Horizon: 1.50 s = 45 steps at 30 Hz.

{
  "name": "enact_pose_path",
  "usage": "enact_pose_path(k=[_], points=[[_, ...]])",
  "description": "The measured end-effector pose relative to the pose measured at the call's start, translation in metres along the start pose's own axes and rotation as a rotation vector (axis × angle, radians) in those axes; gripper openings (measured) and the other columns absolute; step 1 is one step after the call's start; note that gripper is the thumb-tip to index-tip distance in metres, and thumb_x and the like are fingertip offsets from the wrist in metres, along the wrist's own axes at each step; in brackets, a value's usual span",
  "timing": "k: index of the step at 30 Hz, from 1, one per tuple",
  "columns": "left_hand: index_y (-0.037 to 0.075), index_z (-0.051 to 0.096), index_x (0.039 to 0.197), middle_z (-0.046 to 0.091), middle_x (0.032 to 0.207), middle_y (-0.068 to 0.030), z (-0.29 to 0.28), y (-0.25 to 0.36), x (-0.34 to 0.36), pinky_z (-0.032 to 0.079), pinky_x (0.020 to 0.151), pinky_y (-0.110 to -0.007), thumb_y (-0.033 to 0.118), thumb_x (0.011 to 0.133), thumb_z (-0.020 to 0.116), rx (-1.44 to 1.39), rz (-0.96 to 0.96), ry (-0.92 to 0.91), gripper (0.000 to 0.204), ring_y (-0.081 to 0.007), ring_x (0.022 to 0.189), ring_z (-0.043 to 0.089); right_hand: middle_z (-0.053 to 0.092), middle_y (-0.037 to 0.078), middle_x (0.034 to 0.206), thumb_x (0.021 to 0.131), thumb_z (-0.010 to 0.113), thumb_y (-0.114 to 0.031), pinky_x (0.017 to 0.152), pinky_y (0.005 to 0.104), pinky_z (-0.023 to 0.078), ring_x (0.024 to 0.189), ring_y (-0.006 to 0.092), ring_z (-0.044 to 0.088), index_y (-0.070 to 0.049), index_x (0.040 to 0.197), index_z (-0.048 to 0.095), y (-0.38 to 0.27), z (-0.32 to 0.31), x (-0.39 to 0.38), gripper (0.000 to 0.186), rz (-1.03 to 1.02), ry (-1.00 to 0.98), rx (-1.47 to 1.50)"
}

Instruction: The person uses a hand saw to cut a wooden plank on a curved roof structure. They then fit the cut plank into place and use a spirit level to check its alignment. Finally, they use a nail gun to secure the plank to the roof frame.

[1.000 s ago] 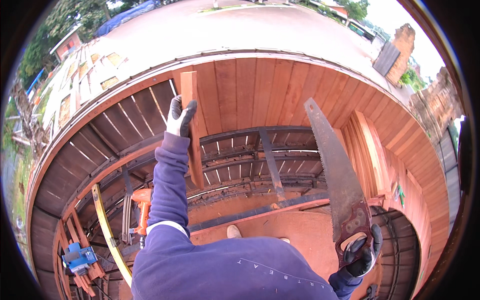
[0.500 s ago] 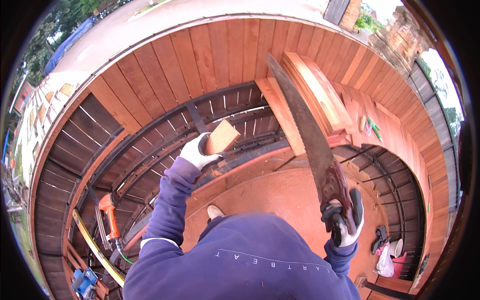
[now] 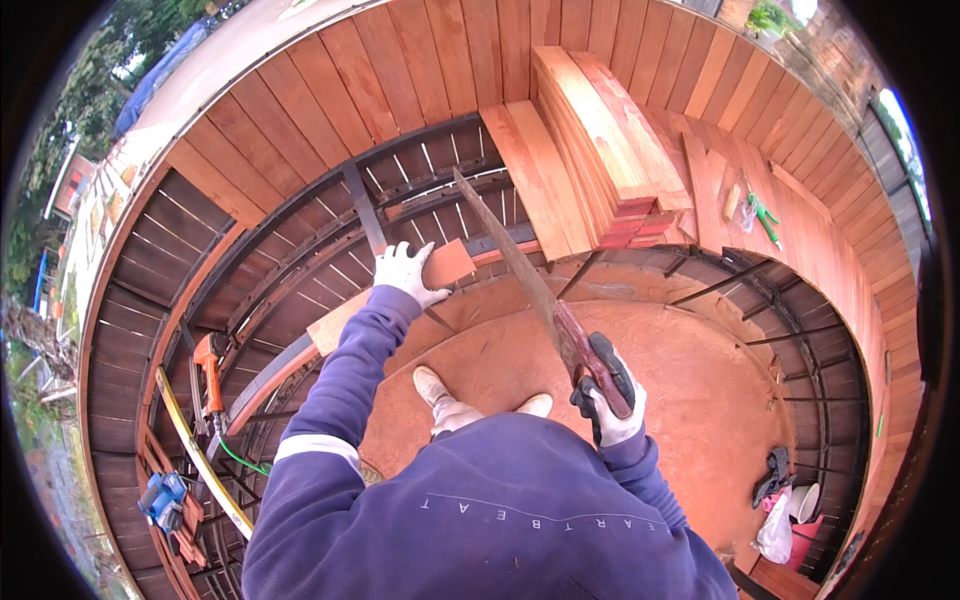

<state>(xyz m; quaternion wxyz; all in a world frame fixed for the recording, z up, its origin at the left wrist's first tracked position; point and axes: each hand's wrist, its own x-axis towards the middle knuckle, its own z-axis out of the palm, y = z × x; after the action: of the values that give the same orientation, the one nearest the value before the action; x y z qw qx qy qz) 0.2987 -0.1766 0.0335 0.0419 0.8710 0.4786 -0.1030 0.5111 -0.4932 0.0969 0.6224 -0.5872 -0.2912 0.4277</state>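
My left hand (image 3: 408, 273), in a white glove, grips a short reddish wooden board (image 3: 448, 264) near its end, fingers over the top and thumb at the near side. The board lies along the curved frame rail, its other end showing past my left wrist. In my right hand (image 3: 615, 395), gloved in white and dark grey, is a handsaw (image 3: 530, 280), held by its brown handle. The saw's long, dull blade points away and to the left, its tip beyond the board. Blade and board appear apart.
Curved decking (image 3: 380, 80) borders the dark metal frame (image 3: 365, 205). A plank stack (image 3: 600, 150) sits ahead right, near green-handled pliers (image 3: 768, 222). At left are an orange nail gun (image 3: 210, 370), a yellow level (image 3: 200, 465) and a blue power tool (image 3: 163, 500). A white bag (image 3: 775, 530) lies right.
The board has gone from raised in my left hand to lying on the frame. My right hand has brought the saw leftward and lowered it, its blade now slanting toward the board. The view has shifted.
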Motion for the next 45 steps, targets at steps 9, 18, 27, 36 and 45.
enact_pose_path(k=[9,18,27,36,45], points=[[0.011,0.044,0.154,0.059,0.140,-0.0189,0.040,0.000,0.023,0.036,0.114,-0.049,0.061,0.090,0.061,-0.131,0.056,0.108,0.083,-0.0352,0.129,0.056,0.067,0.005,0.094,0.092,0.067,-0.017,0.072,0.0258,0.051,0.077,0.0114,0.061,0.001,0.150,0.048,0.033,-0.015,-0.001,0.064,-0.145,-0.096,-0.241],[0.013,0.063,0.127,0.070,0.122,-0.0139,0.038,0.024,0.045,0.049,0.098,-0.051,0.052,0.104,0.040,-0.223,-0.161,0.067,0.050,-0.0332,0.113,0.067,0.067,0.007,0.100,0.091,0.067,-0.010,0.078,0.0268,0.051,0.084,0.0131,0.062,0.004,0.147,0.051,0.030,0.010,-0.029,0.060,-0.131,-0.051,-0.339],[0.013,0.073,0.112,0.075,0.106,-0.0158,0.044,0.033,0.061,0.054,0.089,-0.050,0.047,0.106,0.033,-0.345,-0.180,0.150,0.053,-0.0365,0.101,0.071,0.068,0.024,0.128,0.083,0.071,-0.001,0.093,0.0334,0.054,0.105,0.0313,0.073,0.006,0.141,0.055,0.016,0.023,-0.057,0.060,-0.128,-0.055,-0.400],[0.013,0.072,0.121,0.073,0.115,-0.0182,0.041,0.029,0.063,0.052,0.096,-0.049,0.046,0.104,0.036,-0.293,-0.240,0.180,0.051,-0.0383,0.108,0.068,0.071,0.012,0.084,0.080,0.072,-0.004,0.072,0.0361,0.057,0.074,0.0325,0.071,0.002,0.141,0.056,0.005,-0.003,-0.060,0.063,-0.169,-0.212,-0.479],[0.015,0.070,0.125,0.072,0.117,-0.0182,0.046,0.033,0.063,0.052,0.096,-0.048,0.048,0.105,0.038,-0.276,-0.271,0.147,0.050,-0.0375,0.111,0.067,0.070,0.011,0.083,0.081,0.069,-0.001,0.069,0.0344,0.056,0.071,0.0296,0.072,0.001,0.142,0.055,0.011,-0.011,-0.039,0.062,-0.291,-0.224,-0.474]])
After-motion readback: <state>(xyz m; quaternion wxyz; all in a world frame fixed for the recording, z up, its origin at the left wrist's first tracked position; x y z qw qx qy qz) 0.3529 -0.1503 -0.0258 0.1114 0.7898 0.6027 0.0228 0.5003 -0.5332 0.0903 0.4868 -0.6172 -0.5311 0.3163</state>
